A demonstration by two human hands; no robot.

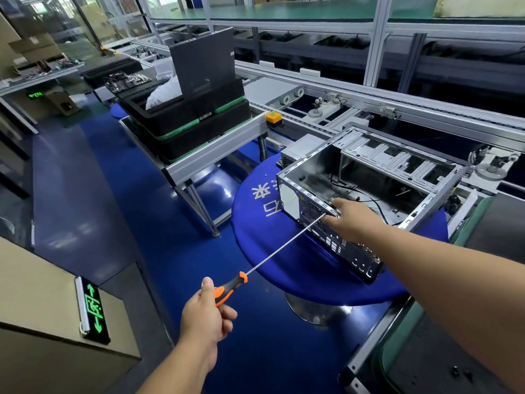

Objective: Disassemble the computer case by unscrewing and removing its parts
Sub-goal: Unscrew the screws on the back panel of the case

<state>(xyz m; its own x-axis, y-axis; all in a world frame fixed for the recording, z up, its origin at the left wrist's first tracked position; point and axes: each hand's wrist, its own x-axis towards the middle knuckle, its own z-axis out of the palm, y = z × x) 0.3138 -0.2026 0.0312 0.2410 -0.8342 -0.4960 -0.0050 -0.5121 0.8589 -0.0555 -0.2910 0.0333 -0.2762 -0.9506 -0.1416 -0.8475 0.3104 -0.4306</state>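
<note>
An open metal computer case lies on its side on a round blue table, its perforated rear panel facing me. Black cables run along its inner floor. My left hand grips the orange-and-black handle of a long screwdriver, whose thin shaft slants up to the right toward the rear panel's top edge. My right hand rests on that top edge, fingers curled over the rim right where the screwdriver tip ends. The tip itself is hidden by the fingers.
Stacked black trays with green corners and a dark upright panel sit on an aluminium stand to the left. A grey power supply sits behind the case. A conveyor line runs behind. A beige box with a green sign stands at lower left.
</note>
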